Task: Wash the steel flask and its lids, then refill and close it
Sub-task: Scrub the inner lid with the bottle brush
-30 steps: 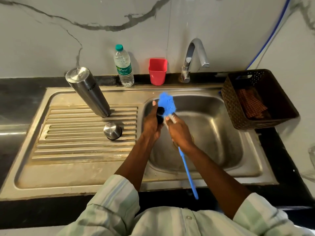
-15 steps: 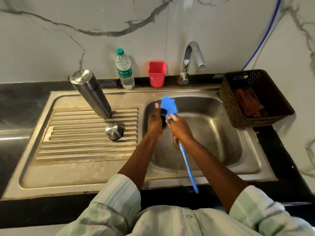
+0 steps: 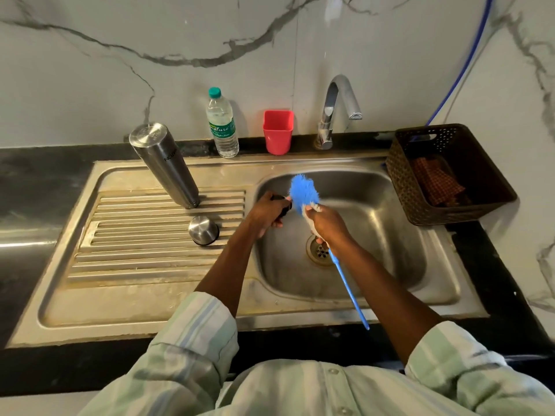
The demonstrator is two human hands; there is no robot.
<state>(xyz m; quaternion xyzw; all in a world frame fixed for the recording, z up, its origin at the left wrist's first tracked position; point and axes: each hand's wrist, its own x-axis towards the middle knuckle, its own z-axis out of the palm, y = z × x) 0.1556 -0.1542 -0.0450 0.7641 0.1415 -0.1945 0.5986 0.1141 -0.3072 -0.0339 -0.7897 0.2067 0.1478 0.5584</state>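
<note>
The steel flask (image 3: 163, 165) stands upside down on the ribbed drainboard, left of the basin. Its steel outer lid (image 3: 203, 230) rests just in front of it. Over the basin, my left hand (image 3: 267, 213) grips a small black inner lid (image 3: 285, 205), mostly hidden by my fingers. My right hand (image 3: 327, 225) holds a blue bottle brush (image 3: 304, 193) near its bristle head, which touches the black lid. The brush's thin blue handle runs back toward me past the sink's front edge.
A steel sink (image 3: 444, 283) with a drain (image 3: 320, 251) is under my hands. At the back stand a water bottle (image 3: 221, 124), a red cup (image 3: 278, 132) and a tap (image 3: 338, 108). A brown basket (image 3: 420, 202) holding a cloth sits at the right.
Both hands have shifted slightly while the brush head stays against the black lid. The camera view moved a little; the flask and steel lid have not moved.
</note>
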